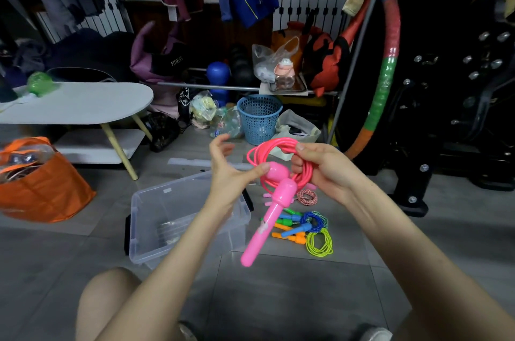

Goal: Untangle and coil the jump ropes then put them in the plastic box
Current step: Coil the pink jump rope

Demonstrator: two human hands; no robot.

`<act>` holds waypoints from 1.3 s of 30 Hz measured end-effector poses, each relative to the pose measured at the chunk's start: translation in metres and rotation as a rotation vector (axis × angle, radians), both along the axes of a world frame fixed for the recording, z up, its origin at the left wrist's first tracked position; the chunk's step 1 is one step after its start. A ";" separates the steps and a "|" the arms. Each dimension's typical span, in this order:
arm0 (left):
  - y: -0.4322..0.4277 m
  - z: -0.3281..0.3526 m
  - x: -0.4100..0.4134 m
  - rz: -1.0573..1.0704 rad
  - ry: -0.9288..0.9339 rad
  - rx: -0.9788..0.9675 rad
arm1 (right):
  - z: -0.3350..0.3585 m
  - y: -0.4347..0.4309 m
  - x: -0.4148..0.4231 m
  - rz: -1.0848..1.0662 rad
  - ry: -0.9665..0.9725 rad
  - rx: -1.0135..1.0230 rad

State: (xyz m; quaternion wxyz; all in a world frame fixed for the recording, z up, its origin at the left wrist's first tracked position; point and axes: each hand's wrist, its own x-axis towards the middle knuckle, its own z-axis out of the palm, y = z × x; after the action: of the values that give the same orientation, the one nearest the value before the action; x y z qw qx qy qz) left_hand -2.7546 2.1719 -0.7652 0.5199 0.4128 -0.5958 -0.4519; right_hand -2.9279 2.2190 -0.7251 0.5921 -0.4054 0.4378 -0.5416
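Pink plastic rope (278, 150) is sitting coiled in mid-air over the floor (278, 299), just right of the box (147, 229) and not yet in it. The right hand (326, 170) is gripping the loops, its fingers (298, 165) curling round the bundle. The left hand (231, 176) is beside it, fingers (223, 145) spread and loosely bent, thumb tip touching the round head of one handle (276, 172). The other handle (263, 223) is hanging free below. The cord is looking light, smooth and springy, so the loops are probably wanting to spring open, and the hard handles are likely swinging as dead weight. The best hold seems to be across the whole bundle, with both handles tucked against it. Other ropes (312, 226) are lying on the floor right of the box.
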 end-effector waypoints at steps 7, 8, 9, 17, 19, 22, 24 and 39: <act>0.009 -0.010 -0.010 -0.714 0.133 0.411 | 0.011 0.003 -0.002 0.033 -0.240 -0.023; 0.010 -0.013 -0.012 -0.736 0.133 0.426 | 0.011 0.003 -0.004 0.017 -0.260 -0.031; 0.011 -0.015 -0.013 -0.744 0.139 0.438 | 0.012 0.003 -0.006 0.003 -0.263 -0.042; 0.012 -0.024 -0.010 -0.679 0.102 0.452 | 0.010 0.004 -0.028 -0.248 0.069 -0.171; 0.009 -0.026 -0.004 -0.492 0.006 0.403 | 0.008 0.007 -0.036 -0.412 0.279 -0.217; 0.009 -0.022 0.006 -0.355 -0.120 0.293 | 0.000 0.012 -0.041 -0.579 0.424 -0.206; 0.015 -0.017 0.005 -0.361 -0.146 0.281 | -0.008 0.013 -0.034 -0.592 0.359 -0.185; 0.050 -0.012 0.033 -0.394 0.031 0.378 | -0.014 0.013 0.017 -0.618 -0.056 -0.169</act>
State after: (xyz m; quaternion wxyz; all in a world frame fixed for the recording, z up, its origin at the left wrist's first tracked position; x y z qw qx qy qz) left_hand -2.7217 2.2215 -0.7775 0.3447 0.3720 -0.5617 -0.6537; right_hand -2.9114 2.2320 -0.7393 0.3759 -0.2859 0.4771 -0.7412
